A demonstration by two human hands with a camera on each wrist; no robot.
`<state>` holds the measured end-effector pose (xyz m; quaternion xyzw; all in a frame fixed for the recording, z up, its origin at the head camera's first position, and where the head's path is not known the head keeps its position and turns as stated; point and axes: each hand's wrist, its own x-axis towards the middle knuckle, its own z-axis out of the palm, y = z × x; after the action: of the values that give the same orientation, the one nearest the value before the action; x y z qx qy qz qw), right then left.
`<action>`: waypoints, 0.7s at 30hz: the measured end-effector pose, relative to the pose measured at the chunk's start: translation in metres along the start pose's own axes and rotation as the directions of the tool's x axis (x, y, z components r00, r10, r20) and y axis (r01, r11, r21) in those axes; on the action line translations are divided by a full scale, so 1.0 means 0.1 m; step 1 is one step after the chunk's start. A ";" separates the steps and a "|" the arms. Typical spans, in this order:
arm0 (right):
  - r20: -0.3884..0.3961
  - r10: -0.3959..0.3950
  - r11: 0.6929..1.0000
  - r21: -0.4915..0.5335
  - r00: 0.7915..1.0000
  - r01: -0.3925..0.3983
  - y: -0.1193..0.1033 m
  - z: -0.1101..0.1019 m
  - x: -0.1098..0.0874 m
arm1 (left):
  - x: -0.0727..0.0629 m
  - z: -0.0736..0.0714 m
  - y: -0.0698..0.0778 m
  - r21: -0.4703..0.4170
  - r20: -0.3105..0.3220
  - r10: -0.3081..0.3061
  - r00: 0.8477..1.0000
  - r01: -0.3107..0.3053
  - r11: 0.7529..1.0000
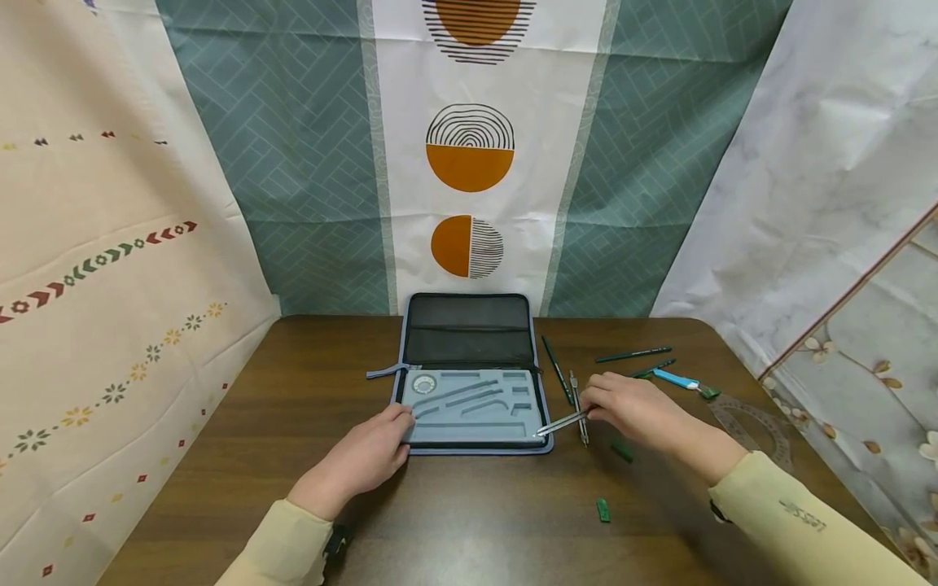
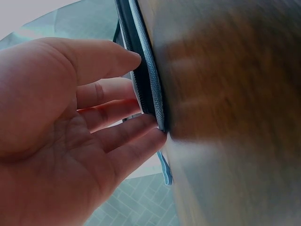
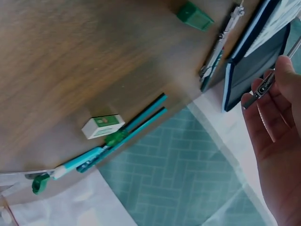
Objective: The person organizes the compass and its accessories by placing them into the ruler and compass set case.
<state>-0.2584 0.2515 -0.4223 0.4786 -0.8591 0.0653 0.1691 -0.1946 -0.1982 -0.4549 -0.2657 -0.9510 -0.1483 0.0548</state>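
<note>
An unzipped case (image 1: 469,330) with a dark mesh lid lies on the table, its lid raised at the back. Its grey moulded tray (image 1: 469,433) has several shaped recesses and a round white dial at the upper left. My left hand (image 1: 374,448) touches the case's front left corner, fingers fairly straight and the thumb at the zipped edge. Between right thumb and fingers, my right hand (image 1: 637,411) pinches a metal drawing compass (image 1: 562,422), its legs pointing left over the tray's front right corner. A second compass (image 1: 576,399) lies on the table beside the case.
Right of the case lie a dark green pencil (image 1: 557,370), another pencil (image 1: 633,355), a blue-handled tool (image 1: 676,378) and a clear protractor (image 1: 765,423). A green sharpener (image 3: 195,16), a white-and-green eraser (image 3: 102,126) and a small green block (image 1: 603,510) are also there. Curtains surround the table.
</note>
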 end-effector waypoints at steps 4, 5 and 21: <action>0.000 0.006 1.000 0.000 1.000 -0.006 -0.01 0.00 0.07 | 0.00 0.00 0.01 -0.008 0.008 -0.012 1.000 0.012 1.000; 0.004 0.011 1.000 -0.002 1.000 -0.011 -0.01 -0.01 0.09 | 0.00 0.00 0.01 -0.011 0.011 -0.017 1.000 0.017 1.000; 0.030 0.053 0.999 -0.013 0.998 -0.053 -0.04 0.09 0.48 | -0.01 0.02 0.00 0.007 -0.007 0.006 1.000 -0.006 1.000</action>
<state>-0.2804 0.2088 -0.4146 0.4555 -0.8744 0.0572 0.1570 -0.1939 -0.1985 -0.4572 -0.2676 -0.9505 -0.1459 0.0596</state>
